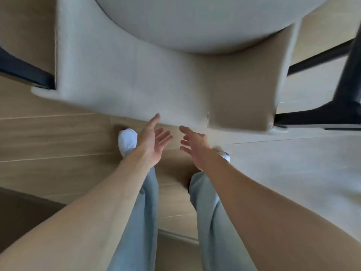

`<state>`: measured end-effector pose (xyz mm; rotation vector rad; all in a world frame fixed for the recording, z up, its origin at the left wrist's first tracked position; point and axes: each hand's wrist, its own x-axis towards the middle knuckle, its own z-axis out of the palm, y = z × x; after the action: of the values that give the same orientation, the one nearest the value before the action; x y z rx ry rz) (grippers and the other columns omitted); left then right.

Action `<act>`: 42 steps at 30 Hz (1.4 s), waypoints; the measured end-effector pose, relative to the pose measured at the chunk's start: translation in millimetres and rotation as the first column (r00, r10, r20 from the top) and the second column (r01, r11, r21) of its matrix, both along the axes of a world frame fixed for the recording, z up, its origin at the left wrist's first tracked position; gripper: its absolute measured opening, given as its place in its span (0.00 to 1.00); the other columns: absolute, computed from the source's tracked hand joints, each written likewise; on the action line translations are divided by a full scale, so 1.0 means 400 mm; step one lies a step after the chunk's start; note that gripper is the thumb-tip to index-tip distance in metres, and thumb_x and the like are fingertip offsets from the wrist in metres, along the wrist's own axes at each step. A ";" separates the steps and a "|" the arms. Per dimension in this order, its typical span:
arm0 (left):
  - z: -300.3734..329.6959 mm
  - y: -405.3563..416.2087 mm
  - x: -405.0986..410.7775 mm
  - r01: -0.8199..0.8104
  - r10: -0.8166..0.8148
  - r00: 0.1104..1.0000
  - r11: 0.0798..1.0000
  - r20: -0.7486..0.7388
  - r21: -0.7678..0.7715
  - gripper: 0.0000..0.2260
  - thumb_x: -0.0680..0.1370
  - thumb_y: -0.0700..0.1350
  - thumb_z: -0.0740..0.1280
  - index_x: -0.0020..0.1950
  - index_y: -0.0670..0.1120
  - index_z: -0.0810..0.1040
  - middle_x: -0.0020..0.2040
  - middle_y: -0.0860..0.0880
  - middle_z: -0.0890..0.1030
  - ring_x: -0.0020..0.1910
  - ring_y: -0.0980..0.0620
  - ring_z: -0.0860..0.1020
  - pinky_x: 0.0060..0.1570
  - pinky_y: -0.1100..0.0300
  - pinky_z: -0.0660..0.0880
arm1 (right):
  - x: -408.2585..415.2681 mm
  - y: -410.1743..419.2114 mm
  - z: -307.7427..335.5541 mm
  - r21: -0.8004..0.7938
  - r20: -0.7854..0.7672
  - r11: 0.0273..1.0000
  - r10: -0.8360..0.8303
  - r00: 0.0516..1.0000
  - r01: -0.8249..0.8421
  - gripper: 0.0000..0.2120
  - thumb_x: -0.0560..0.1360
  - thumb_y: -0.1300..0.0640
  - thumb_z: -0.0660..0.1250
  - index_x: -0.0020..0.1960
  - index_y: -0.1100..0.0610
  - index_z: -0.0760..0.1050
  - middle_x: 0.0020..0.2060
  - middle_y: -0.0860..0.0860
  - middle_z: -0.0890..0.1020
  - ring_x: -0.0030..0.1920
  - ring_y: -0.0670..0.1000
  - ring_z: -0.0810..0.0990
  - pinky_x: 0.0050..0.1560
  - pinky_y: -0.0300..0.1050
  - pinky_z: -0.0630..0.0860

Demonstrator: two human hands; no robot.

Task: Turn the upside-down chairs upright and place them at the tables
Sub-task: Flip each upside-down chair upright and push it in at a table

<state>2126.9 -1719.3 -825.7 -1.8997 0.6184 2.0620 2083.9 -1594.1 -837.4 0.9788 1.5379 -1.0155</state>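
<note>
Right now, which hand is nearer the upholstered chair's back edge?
Left. The left hand has its thumb tip at the chair back's lower edge; the right hand reaches just short of it, fingers spread.

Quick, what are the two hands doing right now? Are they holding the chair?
Left hand: open, holding nothing, thumb tip at the chair edge.
Right hand: open, empty, just short of the chair.

no readable text, labels, brands, numbers or signs anywhere. chair upholstery (136, 75), floor planks (48, 137), trousers (140, 222) and white shoe (128, 140) all plain, no print or logo visible; pic slightly blurred.
</note>
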 end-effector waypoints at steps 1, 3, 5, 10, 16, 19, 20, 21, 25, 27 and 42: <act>-0.067 0.000 -0.001 0.008 -0.008 1.000 1.000 0.003 0.000 0.25 0.77 0.53 0.73 0.67 0.44 0.68 0.60 0.42 0.74 0.60 0.42 0.79 0.63 0.47 0.78 | 0.009 -0.004 -0.065 -0.013 0.023 0.998 -0.062 0.998 0.062 0.14 0.72 0.45 0.76 0.47 0.52 0.75 0.47 0.51 0.79 0.49 0.51 0.82 0.65 0.55 0.77; -0.195 0.002 0.006 -0.004 0.004 0.999 1.000 0.036 -0.008 0.27 0.74 0.56 0.75 0.65 0.47 0.67 0.60 0.42 0.74 0.59 0.42 0.79 0.60 0.46 0.80 | 0.028 -0.011 -0.187 -0.050 0.059 0.980 -0.190 0.980 0.193 0.23 0.72 0.44 0.76 0.58 0.56 0.74 0.56 0.54 0.78 0.57 0.54 0.80 0.65 0.53 0.77; -0.303 0.004 0.014 -0.022 0.022 0.999 1.000 0.048 -0.001 0.28 0.73 0.57 0.76 0.64 0.48 0.66 0.62 0.42 0.73 0.58 0.41 0.80 0.57 0.46 0.81 | 0.037 -0.019 -0.287 -0.080 0.083 0.941 -0.322 0.943 0.329 0.37 0.72 0.43 0.75 0.73 0.59 0.65 0.67 0.58 0.73 0.66 0.58 0.77 0.66 0.53 0.77; -0.504 -0.003 0.063 -0.007 0.008 1.000 1.000 0.024 -0.024 0.28 0.72 0.60 0.75 0.66 0.51 0.70 0.70 0.42 0.70 0.65 0.43 0.76 0.59 0.42 0.80 | 0.050 -0.017 -0.478 -0.095 0.071 0.825 -0.553 0.830 0.558 0.45 0.73 0.39 0.73 0.80 0.57 0.55 0.75 0.59 0.67 0.71 0.60 0.73 0.68 0.56 0.75; -0.634 -0.096 0.073 -0.178 0.160 0.979 0.973 -0.128 -0.149 0.26 0.72 0.59 0.74 0.68 0.52 0.76 0.62 0.54 0.83 0.62 0.54 0.80 0.70 0.50 0.72 | 0.028 0.021 -0.598 -0.217 -0.063 0.750 -0.649 0.758 0.624 0.14 0.74 0.44 0.73 0.54 0.51 0.78 0.64 0.51 0.79 0.68 0.52 0.75 0.71 0.55 0.71; -0.652 -0.121 0.063 -0.263 0.236 0.957 0.950 -0.166 -0.168 0.23 0.70 0.52 0.78 0.63 0.53 0.79 0.53 0.56 0.87 0.57 0.56 0.83 0.66 0.53 0.75 | 0.026 0.037 -0.614 -0.309 -0.028 0.684 -0.701 0.712 0.661 0.11 0.74 0.50 0.74 0.54 0.52 0.81 0.61 0.49 0.82 0.66 0.50 0.77 0.73 0.55 0.70; -0.653 -0.124 0.062 -0.279 0.251 0.952 0.946 -0.174 -0.163 0.23 0.69 0.51 0.79 0.63 0.52 0.80 0.53 0.55 0.87 0.57 0.56 0.83 0.65 0.53 0.76 | 0.023 0.042 -0.615 -0.308 -0.017 0.676 -0.707 0.707 0.669 0.11 0.74 0.51 0.74 0.55 0.53 0.81 0.61 0.50 0.82 0.65 0.50 0.78 0.73 0.55 0.70; -0.651 -0.124 0.062 -0.287 0.259 0.950 0.945 -0.176 -0.158 0.23 0.68 0.49 0.79 0.62 0.52 0.80 0.53 0.54 0.87 0.57 0.55 0.83 0.66 0.52 0.76 | 0.018 0.047 -0.611 -0.294 -0.018 0.682 -0.704 0.710 0.669 0.12 0.74 0.52 0.74 0.55 0.54 0.80 0.62 0.51 0.82 0.64 0.51 0.78 0.72 0.56 0.70; -0.601 -0.122 0.063 -0.245 0.215 0.963 0.950 -0.160 -0.194 0.17 0.70 0.49 0.78 0.57 0.51 0.80 0.50 0.54 0.88 0.56 0.55 0.83 0.68 0.52 0.74 | 0.014 0.057 -0.561 -0.241 -0.051 0.739 -0.658 0.752 0.630 0.14 0.73 0.50 0.75 0.55 0.55 0.77 0.61 0.53 0.81 0.64 0.53 0.78 0.69 0.54 0.74; -0.539 -0.108 0.077 -0.203 0.177 0.975 0.955 -0.134 -0.217 0.18 0.70 0.51 0.79 0.57 0.51 0.81 0.49 0.55 0.88 0.55 0.55 0.84 0.66 0.53 0.75 | 0.030 0.070 -0.502 -0.174 -0.074 0.763 -0.641 0.764 0.623 0.17 0.72 0.48 0.77 0.55 0.55 0.77 0.61 0.52 0.81 0.61 0.51 0.79 0.65 0.52 0.76; 0.306 -0.111 0.166 -0.087 0.154 0.975 0.928 0.160 -0.363 0.15 0.68 0.48 0.80 0.47 0.48 0.76 0.51 0.49 0.82 0.40 0.59 0.79 0.49 0.57 0.75 | 0.170 0.034 0.306 0.169 0.046 0.818 -0.564 0.824 0.550 0.37 0.63 0.39 0.80 0.63 0.57 0.73 0.52 0.53 0.79 0.48 0.54 0.78 0.47 0.50 0.74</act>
<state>2193.2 -1763.7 -703.2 -2.3541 0.8965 1.9102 2151.9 -1580.6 -715.0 1.6261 1.2795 -1.2433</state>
